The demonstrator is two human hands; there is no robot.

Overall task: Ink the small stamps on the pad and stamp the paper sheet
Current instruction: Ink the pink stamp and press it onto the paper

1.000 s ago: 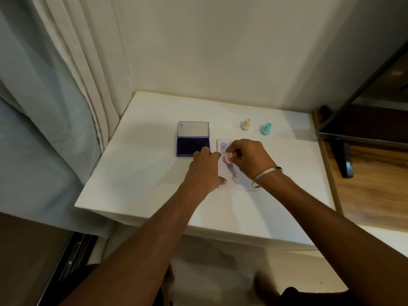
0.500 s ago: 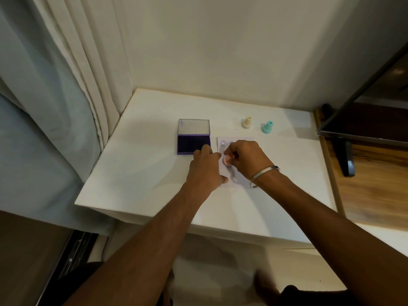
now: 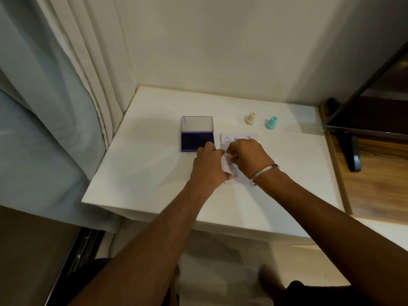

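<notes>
The right hand (image 3: pixel 249 156) has drawn back a little toward the person since a second ago, carrying the pink stamp (image 3: pixel 229 157) from the top row of the paper (image 3: pixel 254 136) to a spot lower on its left side, where the stamp now seems pressed down; that suggests another print is being made below the three marks already showing along the top edge. Its fingers are curled tight around the stamp, knuckles up, wrist bent slightly inward. The left hand (image 3: pixel 209 164) lies where it did, fingers straight and flat, holding down the paper's left edge just beside the open ink pad (image 3: pixel 197 141). The cream stamp (image 3: pixel 250 118) and teal stamp (image 3: pixel 271 123) stand untouched behind the paper on the surface (image 3: pixel 143 162).
</notes>
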